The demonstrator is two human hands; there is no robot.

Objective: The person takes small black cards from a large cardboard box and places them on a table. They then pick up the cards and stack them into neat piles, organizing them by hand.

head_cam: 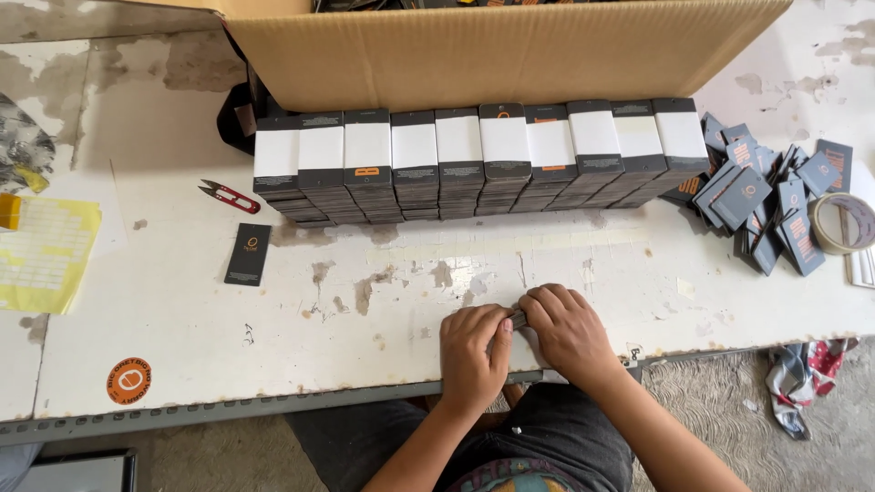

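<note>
My left hand [474, 351] and my right hand [567, 330] are pressed together at the near edge of the white table [182, 310], both closed around a small dark stack of tags [518, 318]. Only a sliver of that stack shows between my thumbs; the rest is hidden under my fingers.

Taking the row of banded tag bundles [478, 159] as the landmark: it stands straight beyond my hands, 10 bundles side by side, each wrapped in a white paper band. Right behind the row, touching it, is an open cardboard box [492, 55]. Off the row's right end lies a loose heap of dark tags [766, 205], and past that heap a roll of tape [843, 223]. Near the row's left end lie red thread snips [228, 196], and just in front of that end a single dark tag [248, 254] lies flat. Well to the left of the row is a yellow sheet [46, 251], and near the table's front edge on that side, a round orange sticker [128, 380].
</note>
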